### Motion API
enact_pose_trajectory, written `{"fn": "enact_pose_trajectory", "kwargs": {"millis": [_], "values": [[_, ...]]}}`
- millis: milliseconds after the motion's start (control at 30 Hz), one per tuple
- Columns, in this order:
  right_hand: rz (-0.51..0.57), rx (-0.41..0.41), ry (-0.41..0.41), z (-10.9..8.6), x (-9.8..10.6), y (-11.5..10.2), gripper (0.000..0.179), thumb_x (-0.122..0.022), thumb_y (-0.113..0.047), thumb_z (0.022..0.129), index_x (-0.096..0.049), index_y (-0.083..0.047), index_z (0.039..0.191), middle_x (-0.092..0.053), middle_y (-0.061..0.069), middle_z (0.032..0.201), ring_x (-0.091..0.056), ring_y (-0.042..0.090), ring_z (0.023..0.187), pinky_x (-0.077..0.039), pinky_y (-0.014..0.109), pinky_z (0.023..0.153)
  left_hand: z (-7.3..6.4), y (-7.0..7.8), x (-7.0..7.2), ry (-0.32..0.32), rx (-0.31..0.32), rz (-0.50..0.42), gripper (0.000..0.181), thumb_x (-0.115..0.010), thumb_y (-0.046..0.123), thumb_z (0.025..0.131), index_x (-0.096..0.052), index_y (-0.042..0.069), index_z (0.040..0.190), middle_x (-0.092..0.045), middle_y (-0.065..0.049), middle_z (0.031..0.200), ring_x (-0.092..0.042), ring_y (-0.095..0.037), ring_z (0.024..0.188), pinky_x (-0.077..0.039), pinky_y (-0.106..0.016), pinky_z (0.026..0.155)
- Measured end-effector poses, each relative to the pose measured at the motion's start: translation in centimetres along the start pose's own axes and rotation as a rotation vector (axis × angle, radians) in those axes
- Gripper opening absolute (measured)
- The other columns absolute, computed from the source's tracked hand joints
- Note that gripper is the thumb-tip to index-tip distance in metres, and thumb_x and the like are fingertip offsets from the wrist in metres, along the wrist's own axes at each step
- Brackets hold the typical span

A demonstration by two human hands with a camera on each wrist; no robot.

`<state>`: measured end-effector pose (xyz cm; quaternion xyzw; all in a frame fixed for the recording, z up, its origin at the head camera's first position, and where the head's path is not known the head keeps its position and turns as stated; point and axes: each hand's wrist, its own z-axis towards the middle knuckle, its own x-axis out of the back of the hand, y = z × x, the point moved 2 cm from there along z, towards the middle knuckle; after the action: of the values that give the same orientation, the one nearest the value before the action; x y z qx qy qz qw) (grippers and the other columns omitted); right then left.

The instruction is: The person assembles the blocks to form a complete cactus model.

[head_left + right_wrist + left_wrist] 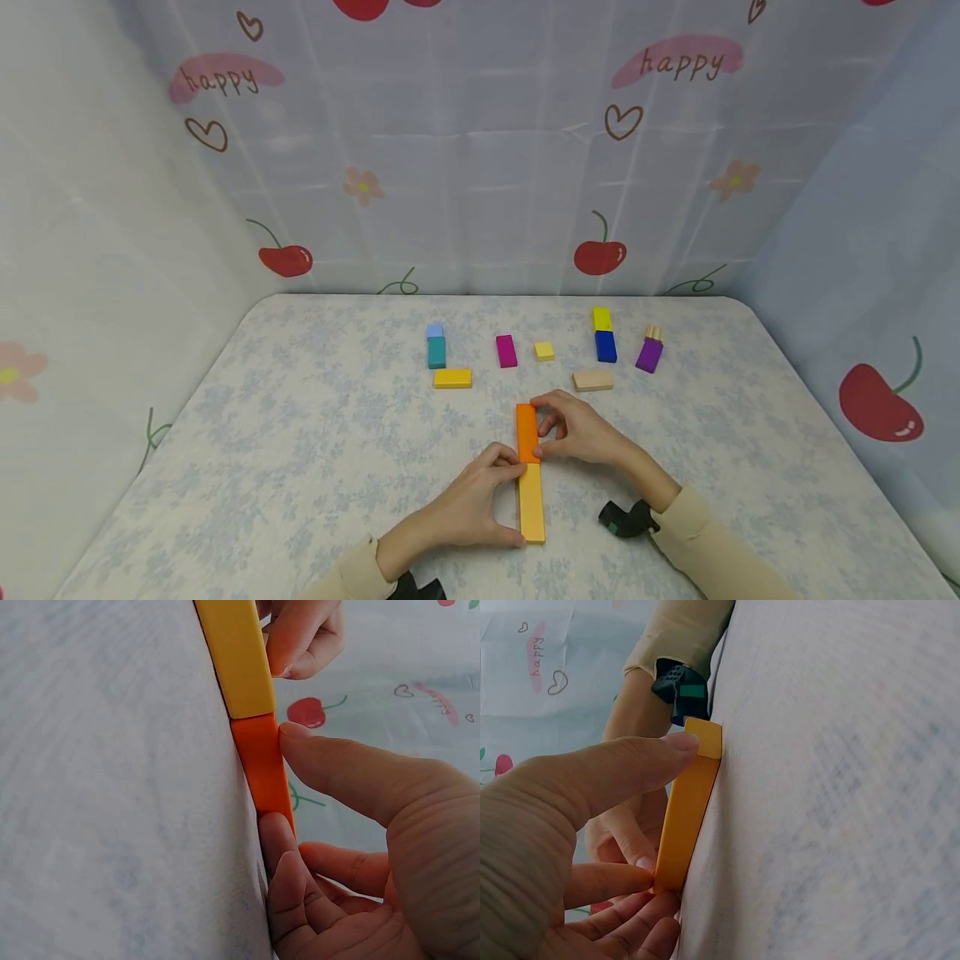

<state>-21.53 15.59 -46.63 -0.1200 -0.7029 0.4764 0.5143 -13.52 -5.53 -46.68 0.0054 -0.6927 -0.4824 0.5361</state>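
Two long blocks lie flat on the table end to end in the head view, an orange block (pixel 527 433) beyond a yellow block (pixel 532 504). My left hand (pixel 468 502) grips the yellow block lengthwise, its thumb at the near end and fingertips by the joint. In the left wrist view that thumb (pixel 681 742) presses the end face. Coming from the right, my right hand (pixel 583 429) holds the orange block, thumb on its right side near the joint and index finger at the far end. The right wrist view shows the ends of both blocks meeting.
Farther back lie a teal block (pixel 437 352), light blue block (pixel 435 330), another yellow block (pixel 453 378), magenta block (pixel 506 351), small yellow block (pixel 543 351), bright yellow block (pixel 602 318), blue block (pixel 606 347), beige block (pixel 592 381) and purple block (pixel 649 356).
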Motion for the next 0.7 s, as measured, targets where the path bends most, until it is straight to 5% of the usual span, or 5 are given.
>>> {"fn": "enact_pose_trajectory", "kwargs": {"millis": [467,700], "values": [[0.002,-0.017,-0.001,-0.2,0.0,0.0,0.070,-0.082,-0.023,0.079,-0.049,0.000,0.137,-0.062,0.008,0.103,-0.055,0.011,0.071,-0.049,0.020,0.062,0.3,0.1,0.5,0.000,-0.017,0.071,0.078,-0.085,0.045,0.072,-0.059,0.007,0.134,-0.042,0.000,0.130,-0.046,-0.010,0.117,-0.044,-0.026,0.101],[-0.009,-0.001,0.003,0.0,0.2,0.0,0.072,-0.080,-0.026,0.082,-0.048,0.001,0.139,-0.060,0.013,0.120,-0.056,0.011,0.073,-0.050,0.021,0.064,0.9,-0.3,1.6,-0.008,0.016,0.174,0.089,-0.077,0.058,0.076,-0.045,0.017,0.148,-0.029,-0.006,0.158,-0.031,-0.026,0.143,-0.036,-0.050,0.111]]}}
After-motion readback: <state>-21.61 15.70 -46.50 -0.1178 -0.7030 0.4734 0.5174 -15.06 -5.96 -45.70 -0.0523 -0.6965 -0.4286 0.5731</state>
